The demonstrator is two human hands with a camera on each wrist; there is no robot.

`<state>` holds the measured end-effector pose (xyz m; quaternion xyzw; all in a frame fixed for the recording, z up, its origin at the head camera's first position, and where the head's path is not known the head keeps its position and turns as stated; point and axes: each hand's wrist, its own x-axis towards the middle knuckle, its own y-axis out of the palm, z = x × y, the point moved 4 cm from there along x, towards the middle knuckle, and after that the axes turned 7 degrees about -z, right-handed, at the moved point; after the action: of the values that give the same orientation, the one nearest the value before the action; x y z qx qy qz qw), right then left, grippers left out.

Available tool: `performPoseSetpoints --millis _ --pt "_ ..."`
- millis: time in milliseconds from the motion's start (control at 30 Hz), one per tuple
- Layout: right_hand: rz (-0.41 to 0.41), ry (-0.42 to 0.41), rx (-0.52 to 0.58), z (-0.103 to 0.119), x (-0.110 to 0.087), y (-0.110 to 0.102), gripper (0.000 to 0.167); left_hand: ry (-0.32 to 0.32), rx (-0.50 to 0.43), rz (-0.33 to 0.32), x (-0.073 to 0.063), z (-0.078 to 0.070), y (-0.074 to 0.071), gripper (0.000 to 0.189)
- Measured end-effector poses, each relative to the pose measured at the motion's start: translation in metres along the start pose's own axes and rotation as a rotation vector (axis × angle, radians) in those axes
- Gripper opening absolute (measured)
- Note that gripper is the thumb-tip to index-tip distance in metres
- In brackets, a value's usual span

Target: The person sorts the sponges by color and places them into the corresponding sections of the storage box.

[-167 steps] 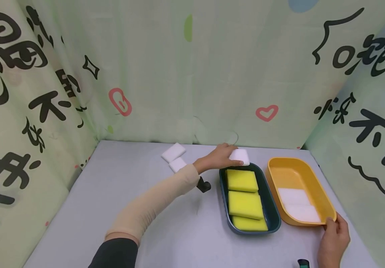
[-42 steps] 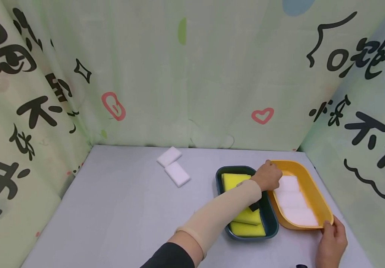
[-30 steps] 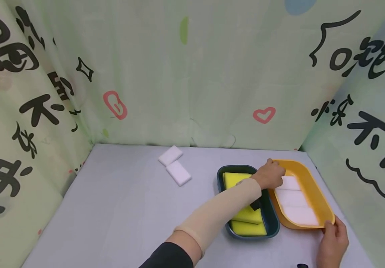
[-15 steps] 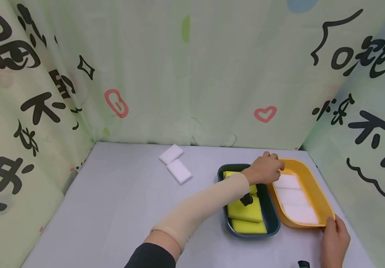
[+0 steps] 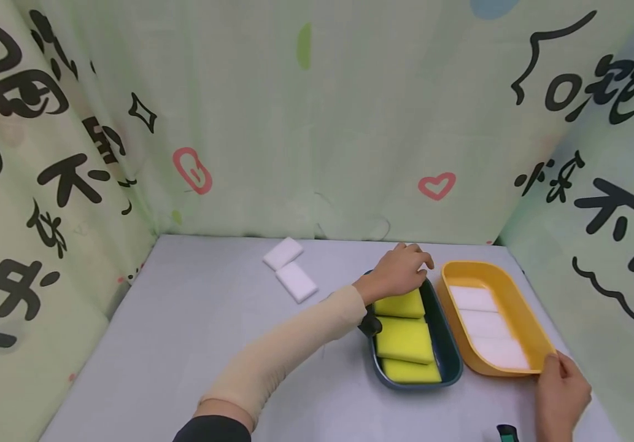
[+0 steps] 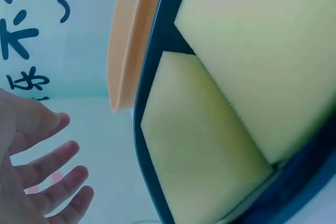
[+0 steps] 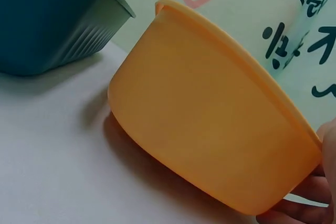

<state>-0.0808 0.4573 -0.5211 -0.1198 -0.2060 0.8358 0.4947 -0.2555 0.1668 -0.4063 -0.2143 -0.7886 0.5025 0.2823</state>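
Observation:
My left hand (image 5: 396,273) hovers over the far end of the dark blue-green box (image 5: 452,368), fingers loosely spread and holding nothing. In the left wrist view its fingers (image 6: 63,182) hang apart from the box. Yellow sponges (image 5: 405,339) lie in a row inside that box. Beside it, the yellow-orange box (image 5: 507,276) holds three white sponges (image 5: 485,323) in a row. My right hand (image 5: 562,393) grips this box's near right corner, thumb at the rim. From the right wrist view, fingers reach under the orange wall (image 7: 210,103).
Two more white sponges (image 5: 296,281) lie on the pale table (image 5: 184,344) at the back left of the boxes. A printed curtain (image 5: 317,123) stands behind and at both sides. A black strap piece sits at the left wrist.
The white sponge my left hand held 5.6 seconds ago now lies in the yellow-orange box. My left hand has let go and moved back left. The right hand keeps its grip.

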Motion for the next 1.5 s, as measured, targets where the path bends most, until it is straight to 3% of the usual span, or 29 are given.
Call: performPoseSetpoints --millis 233,633,967,1300,1500 --pt "0.021 0.077 -0.042 0.01 -0.001 -0.001 0.056 -0.031 -0.047 -0.034 -0.015 0.009 -0.006 0.031" --pt "-0.01 0.094 0.045 0.033 -0.008 -0.013 0.052 -0.051 -0.134 -0.078 -0.035 0.02 -0.008 0.029" --pt "-0.015 0.115 0.192 0.056 -0.028 -0.018 0.045 -0.136 -0.487 -0.082 -0.054 0.017 -0.011 0.046" --pt "0.052 0.03 0.132 0.078 -0.063 -0.008 0.045 -0.233 -0.798 -0.205 -0.08 0.03 -0.025 0.055" --pt "0.116 -0.028 0.107 0.089 -0.087 0.006 0.044 -0.292 -0.871 -0.31 -0.108 0.047 -0.029 0.047"
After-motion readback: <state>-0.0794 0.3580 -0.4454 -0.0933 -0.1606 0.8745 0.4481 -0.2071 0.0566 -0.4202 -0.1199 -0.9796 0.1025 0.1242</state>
